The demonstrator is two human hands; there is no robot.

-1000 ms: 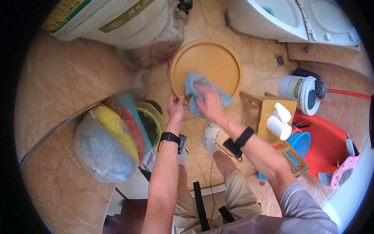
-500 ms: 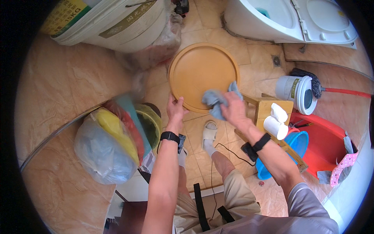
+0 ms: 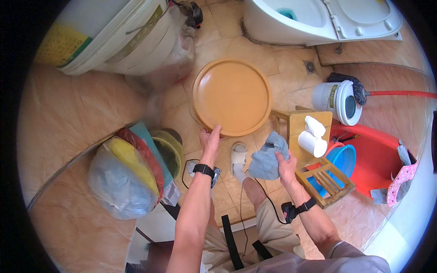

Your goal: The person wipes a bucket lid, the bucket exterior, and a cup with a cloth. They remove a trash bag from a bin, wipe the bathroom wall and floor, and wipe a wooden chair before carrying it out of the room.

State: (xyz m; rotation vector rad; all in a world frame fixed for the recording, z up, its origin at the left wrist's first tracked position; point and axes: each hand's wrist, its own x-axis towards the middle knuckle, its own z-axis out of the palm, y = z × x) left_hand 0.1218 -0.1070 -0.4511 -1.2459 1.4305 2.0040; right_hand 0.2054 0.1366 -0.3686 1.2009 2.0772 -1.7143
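A round orange-brown tray with a raised rim hangs over the tiled floor, its flat inner face toward me. My left hand grips its near rim, thumb on the upper side and the other fingers partly hidden beneath. In my right hand is a grey-blue cloth, bunched and drooping, apart from the tray. Right beside the cloth stands a small wooden chair bearing a white spray bottle.
At the right are a red tub, a blue basin and a white bucket with a mop. A toilet stands at the far right. Bagged items and a yellowish bin lie left, below large white buckets.
My right hand has pulled the cloth off the tray, back toward me. The tray stays in my left hand. The whole view has shifted slightly.
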